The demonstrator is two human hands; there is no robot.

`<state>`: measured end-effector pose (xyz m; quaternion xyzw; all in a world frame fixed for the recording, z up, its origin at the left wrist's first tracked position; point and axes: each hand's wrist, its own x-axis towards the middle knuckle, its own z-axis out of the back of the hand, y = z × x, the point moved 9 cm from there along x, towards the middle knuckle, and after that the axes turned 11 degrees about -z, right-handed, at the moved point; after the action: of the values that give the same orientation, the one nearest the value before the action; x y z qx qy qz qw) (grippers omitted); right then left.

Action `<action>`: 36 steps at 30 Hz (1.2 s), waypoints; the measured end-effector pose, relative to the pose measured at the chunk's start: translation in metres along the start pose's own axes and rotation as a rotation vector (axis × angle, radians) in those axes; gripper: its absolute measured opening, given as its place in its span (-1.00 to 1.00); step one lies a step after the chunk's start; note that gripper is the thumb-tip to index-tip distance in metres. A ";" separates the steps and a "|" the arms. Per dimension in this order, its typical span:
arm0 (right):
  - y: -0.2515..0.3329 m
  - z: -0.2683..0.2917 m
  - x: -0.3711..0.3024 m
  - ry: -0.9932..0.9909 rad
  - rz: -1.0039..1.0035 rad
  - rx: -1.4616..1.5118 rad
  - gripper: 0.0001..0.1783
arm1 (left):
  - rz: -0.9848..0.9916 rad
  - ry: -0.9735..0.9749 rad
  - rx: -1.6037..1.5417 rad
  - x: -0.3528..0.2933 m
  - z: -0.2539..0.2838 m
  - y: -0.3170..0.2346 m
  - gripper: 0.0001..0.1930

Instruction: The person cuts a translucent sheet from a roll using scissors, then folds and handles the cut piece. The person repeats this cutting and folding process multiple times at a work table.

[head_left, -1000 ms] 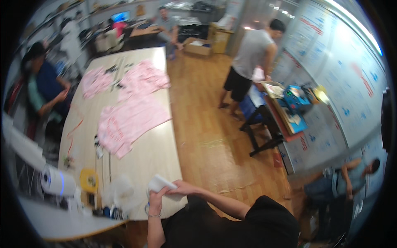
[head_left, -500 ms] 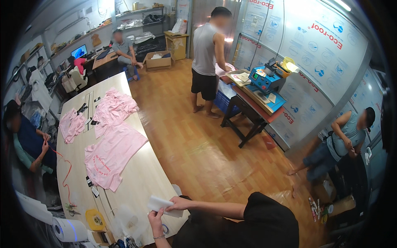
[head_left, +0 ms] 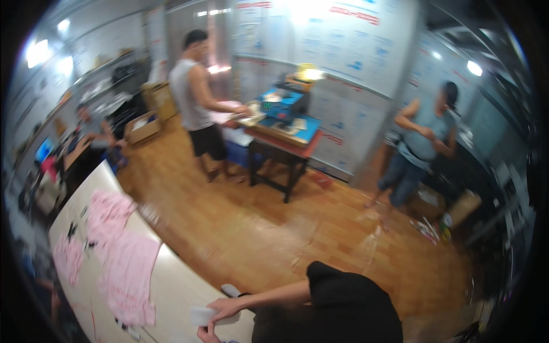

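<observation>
Over the near edge of the pale table [head_left: 189, 280], I hold a small white sheet-like bundle [head_left: 201, 315], folded or rolled; its exact kind is unclear. My right hand [head_left: 227, 308], at the end of a bare forearm from a black sleeve, grips it from above. Just below, my left hand [head_left: 209, 332] pinches its lower edge, partly cut off by the frame's bottom. On the table to the left lie pink shirts [head_left: 128, 280], one spread flat with red print, others crumpled. Motion blurs the picture.
Wooden flooring [head_left: 229, 228] stretches beyond the table. A person in a grey sleeveless top [head_left: 186, 91] works at a stand with a blue heat press [head_left: 280, 108]. Another person [head_left: 420, 137] stands at right, and one sits far left by a cardboard box [head_left: 143, 128].
My view has swung right and up, so the table and shirts sit further left and lower. Both hands still hold the white bundle. The right-hand person appears more fully.
</observation>
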<state>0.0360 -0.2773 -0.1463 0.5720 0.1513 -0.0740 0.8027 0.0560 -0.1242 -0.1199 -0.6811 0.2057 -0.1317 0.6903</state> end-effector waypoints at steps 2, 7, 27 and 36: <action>0.012 0.004 -0.008 0.025 -0.030 0.072 -0.25 | -0.013 0.065 -0.001 0.007 -0.015 0.005 -0.61; 0.022 0.033 -0.030 -0.040 -0.010 0.141 -0.42 | -0.037 0.137 -0.021 0.014 -0.017 0.020 -0.58; 0.048 0.043 -0.077 0.113 0.104 0.352 -0.55 | 0.035 0.166 -0.130 0.006 -0.052 0.002 -0.50; -0.013 0.027 -0.033 0.168 0.064 0.148 -0.25 | 0.042 0.132 -0.135 0.003 -0.050 0.004 -0.50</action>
<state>0.0055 -0.3089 -0.1392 0.6386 0.1939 -0.0110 0.7446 0.0349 -0.1699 -0.1232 -0.7115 0.2736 -0.1476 0.6302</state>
